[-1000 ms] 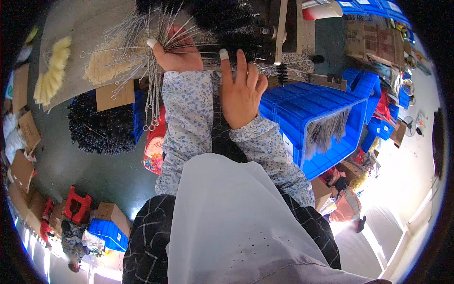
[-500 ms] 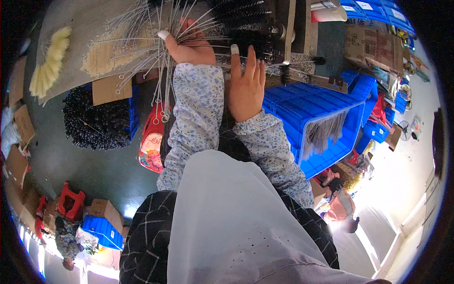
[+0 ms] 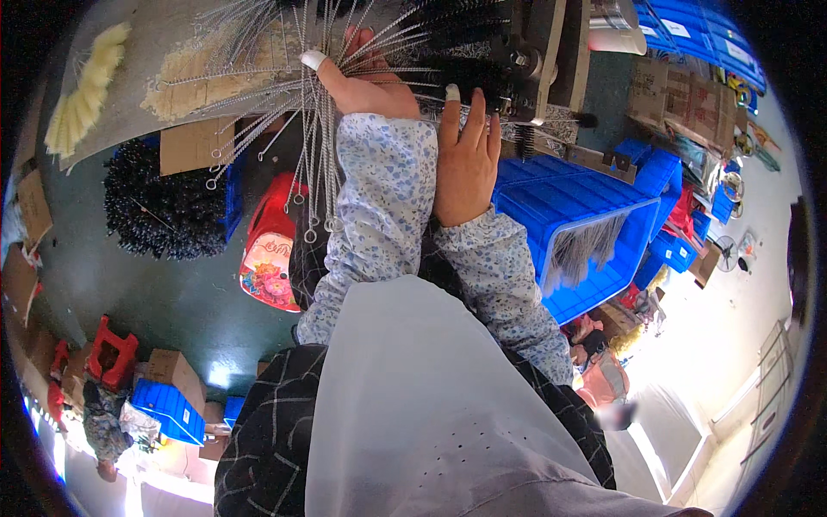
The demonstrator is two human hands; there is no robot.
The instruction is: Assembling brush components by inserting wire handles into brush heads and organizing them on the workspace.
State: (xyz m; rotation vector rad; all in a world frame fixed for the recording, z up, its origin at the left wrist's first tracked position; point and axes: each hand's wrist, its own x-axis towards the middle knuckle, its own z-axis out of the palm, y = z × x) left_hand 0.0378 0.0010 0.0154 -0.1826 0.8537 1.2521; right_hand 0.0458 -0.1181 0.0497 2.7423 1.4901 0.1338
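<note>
A fanned-out bundle of twisted-wire brushes (image 3: 320, 129) with small looped ends lies in my left hand (image 3: 375, 86), fingers curled around the wires and a white covering on the thumb tip. The loops hang toward me and to the left. Black bristles (image 3: 457, 73) of the brushes point right. My right hand (image 3: 465, 164) rests beside the left wrist, fingers stretched out, fingertips at the lower edge of the bristles; one finger has a white tip covering. A metal machine fixture (image 3: 525, 65) stands just right of the bristles.
Left on the bench lie pale yellow brushes (image 3: 86, 90). Below it stands a container of black brushes (image 3: 168, 202) with a cardboard piece (image 3: 196, 146). A blue crate (image 3: 594, 280) holding wire brushes is at right. A red bag (image 3: 274, 250) sits near my knees. Other people are farther back.
The view has shifted slightly; my hands, the brush bundle and the fixture appear farther right. My left hand keeps its hold, and my right hand stays outstretched.
</note>
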